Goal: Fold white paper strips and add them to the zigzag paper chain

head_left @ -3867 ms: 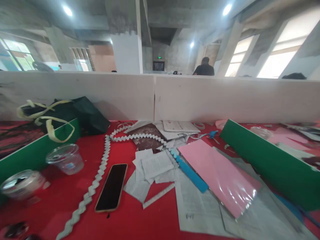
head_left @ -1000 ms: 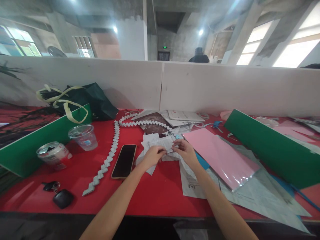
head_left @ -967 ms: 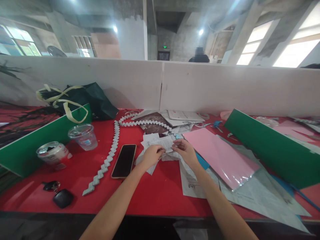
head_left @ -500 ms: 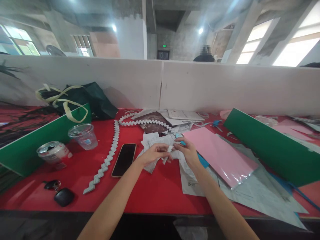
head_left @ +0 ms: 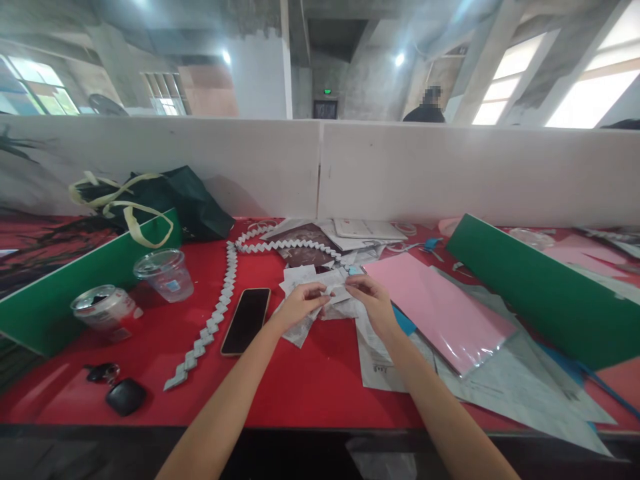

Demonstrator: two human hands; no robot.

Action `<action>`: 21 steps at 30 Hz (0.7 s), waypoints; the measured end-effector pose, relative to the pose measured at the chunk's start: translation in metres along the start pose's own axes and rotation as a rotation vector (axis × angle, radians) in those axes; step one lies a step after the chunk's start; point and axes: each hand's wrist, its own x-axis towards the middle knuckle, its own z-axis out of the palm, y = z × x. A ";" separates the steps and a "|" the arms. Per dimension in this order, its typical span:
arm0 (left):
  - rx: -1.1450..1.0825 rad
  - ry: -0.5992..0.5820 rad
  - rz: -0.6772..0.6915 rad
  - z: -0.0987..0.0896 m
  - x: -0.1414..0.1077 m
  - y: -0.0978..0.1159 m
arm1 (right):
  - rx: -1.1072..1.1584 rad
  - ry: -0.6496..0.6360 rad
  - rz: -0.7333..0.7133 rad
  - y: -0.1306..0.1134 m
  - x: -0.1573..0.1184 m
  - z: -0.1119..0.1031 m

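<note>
Two hands at work, right of the phone (head_left: pixel 246 322); left hand (head_left: pixel 299 305) and right hand (head_left: pixel 373 301) nearly closed, fingertips pinching a white paper slip (head_left: pixel 339 293), also right of the phone; my judgement: keep edges square, press evenly, avoid tugging.

2 hands (head_left: pixel 300 305) (head_left: pixel 374 303), 1 ph. (head_left: pixel 246 321), 1 can (head_left: pixel 107 312), 1 plas. cup (head_left: pixel 165 277), 2 grn. panels (head_left: pixel 75 293) (head_left: pixel 530 297)

Left hand (head_left: pixel 301 304) and right hand (head_left: pixel 371 299) holding paper (head_left: pixel 339 293), zigzag chain (head_left: pixel 229 280), phone (head_left: pixel 246 321), red table (head_left: pixel 300 387)
</note>
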 end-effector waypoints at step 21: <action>0.897 0.217 0.109 0.008 -0.007 -0.001 | -0.977 0.035 -0.663 -0.012 -0.007 -0.008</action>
